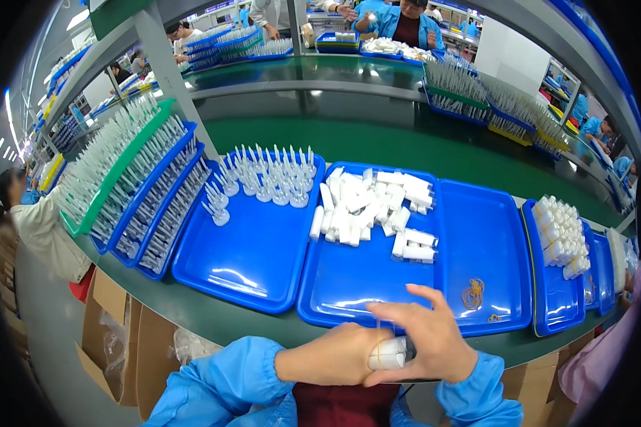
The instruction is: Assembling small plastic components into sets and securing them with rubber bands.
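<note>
Gripping a small bundle of white plastic-looking cylinders [387, 361], your left hand [337, 353] is closed on its left side — your right hand [438, 343] cups the right, fingers spread, can't tell if it's pinching anything. Long axis runs roughly left-right, so neither hand's really nearer. Bundle's just your side of the blue rectangular plastic tray [360, 281].
</note>
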{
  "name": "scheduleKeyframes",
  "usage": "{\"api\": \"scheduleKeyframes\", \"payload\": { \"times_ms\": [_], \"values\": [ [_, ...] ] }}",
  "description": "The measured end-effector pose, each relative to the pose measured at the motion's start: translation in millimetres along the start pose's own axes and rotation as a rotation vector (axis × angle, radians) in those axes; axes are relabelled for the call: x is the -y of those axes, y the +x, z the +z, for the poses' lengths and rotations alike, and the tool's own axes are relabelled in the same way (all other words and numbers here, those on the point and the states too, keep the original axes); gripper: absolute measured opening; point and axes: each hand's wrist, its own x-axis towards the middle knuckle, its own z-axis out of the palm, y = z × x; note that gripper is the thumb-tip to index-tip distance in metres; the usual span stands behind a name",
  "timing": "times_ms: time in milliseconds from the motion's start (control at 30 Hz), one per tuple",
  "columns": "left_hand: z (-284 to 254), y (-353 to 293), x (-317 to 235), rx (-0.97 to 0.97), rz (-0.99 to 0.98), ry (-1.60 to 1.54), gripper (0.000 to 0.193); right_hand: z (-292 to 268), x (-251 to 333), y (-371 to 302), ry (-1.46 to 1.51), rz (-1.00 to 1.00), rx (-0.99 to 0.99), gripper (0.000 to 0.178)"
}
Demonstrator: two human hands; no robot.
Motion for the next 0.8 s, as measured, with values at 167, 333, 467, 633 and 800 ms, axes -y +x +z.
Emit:
{"api": "scheduleKeyframes", "payload": {
  "times_ms": [167,333,467,633,800],
  "values": [
    [-40.9,-7.3,-15.6,-0.255,-0.247,-0.56,0.022,-9.5,-17.3,-33.2,-0.097,0.066,0.019,0.045],
    [-11.5,7.4,0.9,-0.872,-0.042,-0.59,0.022,7.5,7.7,-12.5,1.478,0.076,-0.514,0.036],
    [19.0,14.8,-15.9,-0.684,0.463,0.085,0.037,22.4,18.2,27.5,0.703,0.429,-0.8,0.047],
    [22.9,10.1,-11.9,-0.831,0.333,0.219,0.074,25.1,-18.7,-1.7,0.975,0.293,-0.589,0.102],
    [11.2,6.9,-4.4,-0.57,0.113,0.364,0.098,7.3,12.3,-6.0,0.175,0.002,-0.12,0.081]
  ]
}}
